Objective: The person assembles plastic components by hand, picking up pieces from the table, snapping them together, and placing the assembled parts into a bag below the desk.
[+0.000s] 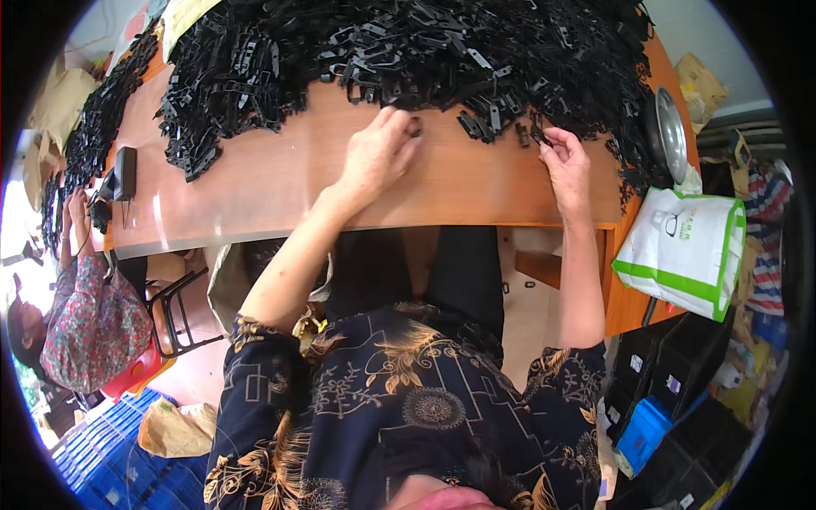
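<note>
Head view: right hand [568,163] pinches a small black piece [537,133], its long axis slanting forward-left from the fingertips; heaped black parts [399,53] lie just ahead of the curled left hand [374,157], whose grip I cannot tell.

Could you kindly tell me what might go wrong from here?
The heaped black parts could slide if the left hand nudges them. The small piece the right hand seems to pinch might slip. The white-and-green bag, which seems to overhang the right edge of the table, might fall.
</note>
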### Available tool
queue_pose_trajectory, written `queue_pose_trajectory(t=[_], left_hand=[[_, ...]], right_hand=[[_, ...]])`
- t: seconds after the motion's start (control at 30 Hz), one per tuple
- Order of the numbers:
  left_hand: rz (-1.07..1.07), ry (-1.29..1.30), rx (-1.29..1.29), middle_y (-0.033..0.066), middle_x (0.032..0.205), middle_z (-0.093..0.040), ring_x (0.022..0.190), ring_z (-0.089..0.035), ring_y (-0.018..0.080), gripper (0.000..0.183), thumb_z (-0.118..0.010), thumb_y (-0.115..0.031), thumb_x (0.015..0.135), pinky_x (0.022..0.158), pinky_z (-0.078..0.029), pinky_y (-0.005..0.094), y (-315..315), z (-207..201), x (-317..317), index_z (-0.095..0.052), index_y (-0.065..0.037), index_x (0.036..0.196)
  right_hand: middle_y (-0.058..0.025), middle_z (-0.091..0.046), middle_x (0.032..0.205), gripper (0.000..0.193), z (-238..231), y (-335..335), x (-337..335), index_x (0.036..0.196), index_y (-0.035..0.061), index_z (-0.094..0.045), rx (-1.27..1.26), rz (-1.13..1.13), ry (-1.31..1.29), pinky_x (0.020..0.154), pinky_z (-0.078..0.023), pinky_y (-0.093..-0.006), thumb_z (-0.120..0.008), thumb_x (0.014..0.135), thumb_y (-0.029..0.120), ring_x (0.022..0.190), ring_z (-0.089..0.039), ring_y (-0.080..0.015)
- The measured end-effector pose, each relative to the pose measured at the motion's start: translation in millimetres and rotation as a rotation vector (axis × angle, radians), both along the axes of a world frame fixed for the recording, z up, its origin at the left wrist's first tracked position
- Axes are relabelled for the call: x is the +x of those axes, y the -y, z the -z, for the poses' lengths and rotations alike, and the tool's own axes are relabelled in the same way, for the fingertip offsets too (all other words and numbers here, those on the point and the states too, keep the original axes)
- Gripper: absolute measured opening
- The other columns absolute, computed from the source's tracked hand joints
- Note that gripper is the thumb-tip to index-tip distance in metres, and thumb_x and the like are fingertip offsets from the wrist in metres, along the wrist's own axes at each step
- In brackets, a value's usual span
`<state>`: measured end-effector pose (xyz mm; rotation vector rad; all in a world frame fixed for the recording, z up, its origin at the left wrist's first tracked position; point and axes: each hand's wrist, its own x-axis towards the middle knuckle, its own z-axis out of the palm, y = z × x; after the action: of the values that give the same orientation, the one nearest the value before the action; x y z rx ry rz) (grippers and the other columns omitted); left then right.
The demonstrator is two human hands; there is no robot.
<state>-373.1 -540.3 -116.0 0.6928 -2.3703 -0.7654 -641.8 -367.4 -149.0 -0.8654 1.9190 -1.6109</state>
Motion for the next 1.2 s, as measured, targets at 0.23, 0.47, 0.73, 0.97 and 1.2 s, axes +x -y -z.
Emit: queue_pose_trajectory(t=[0.23,0.47,0.73,0.97,1.2], left_hand=[[-0.181,0.306,-0.041,0.0137,0.087,-0.065,0.075,-0.065,0.0321,0.020,-0.065,-0.021,0.087,0.067,-0.051,0.0425,-11.6,-0.8,64.6,-0.057,-0.004,0.093],[-0.243,0.311,0.141,0.0147,0.071,-0.065,0.069,-0.066,0.0348,0.028,-0.068,-0.031,0.087,0.065,-0.051,0.0441,-16.3,0.9,79.4,-0.059,-0.005,0.094],[-0.248,0.103,0.392,0.0135,0.079,-0.064,0.073,-0.066,0.0273,0.021,-0.061,-0.009,0.088,0.068,-0.052,0.0376,-15.4,-2.5,99.5,-0.056,-0.005,0.109],[-0.113,0.281,0.052,0.0124,0.097,-0.062,0.092,-0.064,0.0317,0.037,-0.065,-0.005,0.080,0.081,-0.051,0.0416,5.0,-0.1,98.2,-0.058,-0.009,0.116],[-0.111,0.353,0.122,0.0103,0.098,-0.064,0.093,-0.065,0.0303,0.030,-0.068,-0.009,0.081,0.081,-0.052,0.0416,1.8,2.0,97.8,-0.061,-0.011,0.110]], right_hand=[[0.0007,-0.059,0.101,0.022,-10.6,5.5,18.0,0.107,0.0015,-0.065,-0.046,-0.025,-0.205,0.082,-0.048,-0.0222,-0.067,0.086,-0.004,0.089,-0.056,-0.0072],[-0.0059,-0.058,0.098,0.013,-44.2,20.4,98.5,0.089,0.0019,-0.064,-0.069,-0.180,-0.564,0.074,-0.050,-0.0290,-0.063,0.082,-0.009,0.084,-0.061,-0.0171],[-0.0097,-0.061,0.100,0.016,-14.2,37.3,132.1,0.084,0.0002,-0.063,-0.174,-0.462,-1.133,0.081,-0.054,-0.0360,-0.060,0.073,-0.011,0.100,-0.060,-0.0265],[-0.0095,-0.061,0.102,0.021,-18.7,22.3,129.9,0.094,0.0022,-0.064,-0.172,-0.513,-1.045,0.083,-0.052,-0.0367,-0.065,0.075,-0.008,0.101,-0.060,-0.0268],[-0.0118,-0.060,0.101,0.021,-18.3,35.5,144.3,0.098,0.0022,-0.064,-0.036,-0.274,-0.756,0.078,-0.050,-0.0360,-0.069,0.078,-0.004,0.093,-0.060,-0.0279]])
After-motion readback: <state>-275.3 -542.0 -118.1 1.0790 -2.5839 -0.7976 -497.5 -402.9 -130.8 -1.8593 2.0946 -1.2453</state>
